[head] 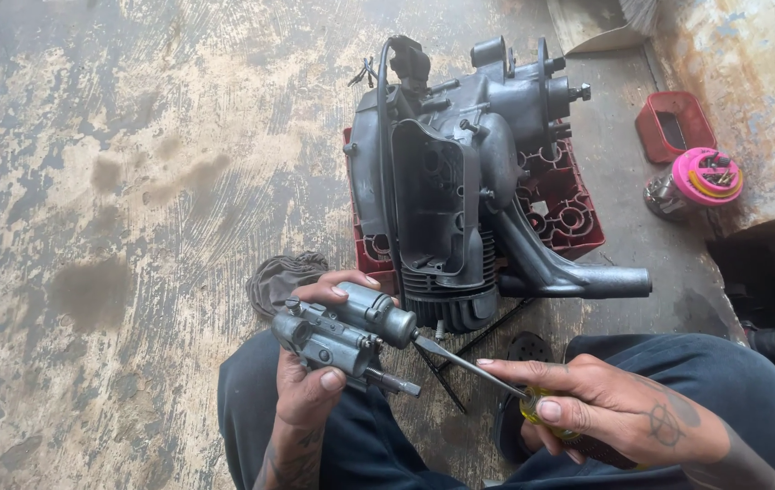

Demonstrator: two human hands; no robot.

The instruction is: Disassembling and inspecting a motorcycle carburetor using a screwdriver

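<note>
My left hand (310,386) grips a small grey metal carburettor (344,328) above my left knee. My right hand (587,399) holds a screwdriver (464,363) with a yellow handle; its flat tip touches the right end of the carburettor. Just beyond my hands stands a dark grey small engine (460,172) with a black cable looping over its top and an exhaust pipe (587,279) sticking out to the right. The engine rests on a red plastic crate (578,213).
A grey rag (283,277) lies on the stained concrete floor (115,227) left of the engine. A red plastic tray (673,125) and a jar with a pink lid (705,180) sit at the right beside a rusty metal surface (750,82). My knees in dark trousers fill the bottom.
</note>
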